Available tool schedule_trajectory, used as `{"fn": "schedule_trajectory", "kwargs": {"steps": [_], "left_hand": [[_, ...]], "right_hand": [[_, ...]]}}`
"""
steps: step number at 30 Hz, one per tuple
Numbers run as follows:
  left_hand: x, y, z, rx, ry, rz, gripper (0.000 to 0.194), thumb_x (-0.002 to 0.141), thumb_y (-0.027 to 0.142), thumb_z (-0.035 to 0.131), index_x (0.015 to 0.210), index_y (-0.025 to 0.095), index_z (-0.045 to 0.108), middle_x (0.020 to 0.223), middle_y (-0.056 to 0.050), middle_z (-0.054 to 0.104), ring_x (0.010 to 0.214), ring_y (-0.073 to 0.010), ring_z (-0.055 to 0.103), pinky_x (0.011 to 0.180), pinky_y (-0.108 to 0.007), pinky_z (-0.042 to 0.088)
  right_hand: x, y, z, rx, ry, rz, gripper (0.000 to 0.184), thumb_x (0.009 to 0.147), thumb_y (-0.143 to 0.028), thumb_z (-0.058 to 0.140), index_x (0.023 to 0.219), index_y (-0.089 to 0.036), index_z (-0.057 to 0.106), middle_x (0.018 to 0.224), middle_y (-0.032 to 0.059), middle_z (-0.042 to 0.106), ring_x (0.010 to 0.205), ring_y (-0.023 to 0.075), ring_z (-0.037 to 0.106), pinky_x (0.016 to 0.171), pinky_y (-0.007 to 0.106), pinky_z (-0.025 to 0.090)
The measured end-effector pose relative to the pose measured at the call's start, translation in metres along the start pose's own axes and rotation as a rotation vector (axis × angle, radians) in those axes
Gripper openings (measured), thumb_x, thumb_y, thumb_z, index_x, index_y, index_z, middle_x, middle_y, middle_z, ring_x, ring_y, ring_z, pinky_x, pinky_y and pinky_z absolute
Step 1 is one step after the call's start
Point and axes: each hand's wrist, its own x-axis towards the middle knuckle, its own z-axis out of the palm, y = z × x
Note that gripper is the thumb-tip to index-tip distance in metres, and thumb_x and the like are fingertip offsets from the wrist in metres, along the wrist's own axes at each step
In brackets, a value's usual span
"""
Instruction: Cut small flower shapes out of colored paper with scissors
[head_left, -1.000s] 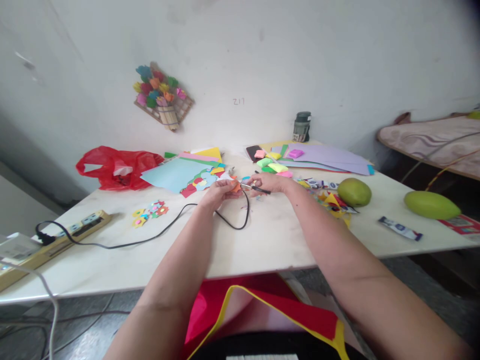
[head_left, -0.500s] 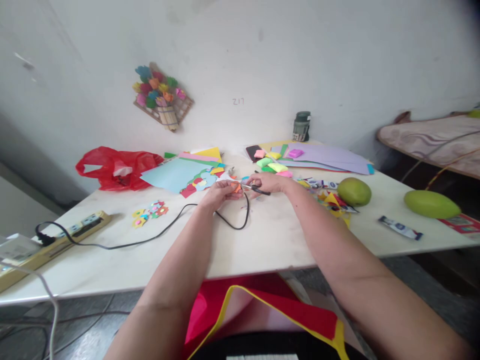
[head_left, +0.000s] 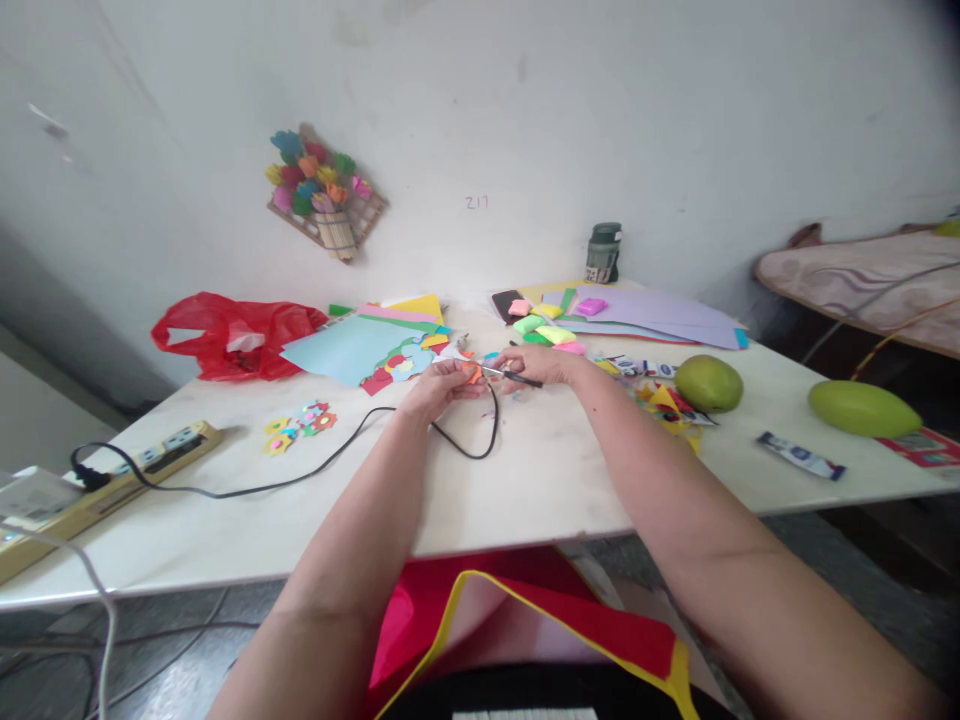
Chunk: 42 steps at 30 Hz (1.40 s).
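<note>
Over the middle of the table, my left hand point(head_left: 442, 388) pinches a small piece of orange paper point(head_left: 472, 372). My right hand point(head_left: 541, 366) is closed round the dark handles of a pair of scissors point(head_left: 519, 378), and the blades point left at the orange paper. Whether the blades are fully closed is too small to tell. Behind my left hand lie coloured paper cut-outs point(head_left: 397, 365), and a black cable point(head_left: 476, 457) loops on the table below both hands. Several finished paper flowers point(head_left: 300, 428) lie to the left.
At the left are a red plastic bag point(head_left: 240, 335), a power strip point(head_left: 150, 470) and light blue paper sheets point(head_left: 337, 350). To the right are soft coloured clay packs point(head_left: 551, 332), purple paper point(head_left: 675, 315), paper scraps point(head_left: 664, 405), two green fruits point(head_left: 709, 383) and a small tube-like packet point(head_left: 801, 456).
The scissors and my right hand have shifted very slightly, with the handles looking closer together. My left hand stays nearly in place with the orange paper.
</note>
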Motion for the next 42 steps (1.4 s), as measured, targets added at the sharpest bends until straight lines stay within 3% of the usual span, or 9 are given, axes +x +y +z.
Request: {"fn": "schedule_trajectory", "kwargs": {"steps": [9, 20, 42], "left_hand": [[0.002, -0.004, 0.000, -0.008, 0.001, -0.004, 0.024, 0.065, 0.028, 0.076, 0.075, 0.011, 0.062, 0.075, -0.008, 0.070, 0.068, -0.0181, 0.068, 0.073, -0.033, 0.054], [0.002, -0.002, 0.001, -0.019, 0.048, 0.005, 0.026, 0.064, 0.028, 0.077, 0.073, 0.012, 0.060, 0.071, -0.007, 0.069, 0.066, -0.0185, 0.068, 0.069, -0.031, 0.055], [0.002, -0.002, 0.002, 0.002, 0.016, 0.010, 0.021, 0.068, 0.026, 0.074, 0.074, 0.013, 0.058, 0.067, -0.005, 0.067, 0.063, -0.0165, 0.067, 0.067, -0.029, 0.054]], "right_hand": [[-0.004, -0.004, 0.002, 0.168, -0.052, 0.040, 0.039, 0.076, -0.025, 0.066, 0.113, -0.014, 0.062, 0.055, -0.0053, 0.052, 0.047, 0.0068, 0.045, 0.049, 0.019, 0.038], [-0.007, -0.004, 0.002, 0.194, -0.086, 0.044, 0.037, 0.076, -0.028, 0.069, 0.110, -0.016, 0.064, 0.054, -0.0057, 0.050, 0.044, 0.0057, 0.041, 0.046, 0.018, 0.034], [-0.003, 0.002, 0.005, 0.319, -0.080, 0.077, 0.034, 0.080, -0.024, 0.066, 0.112, -0.015, 0.061, 0.053, -0.0063, 0.050, 0.044, 0.0056, 0.042, 0.044, 0.017, 0.035]]}}
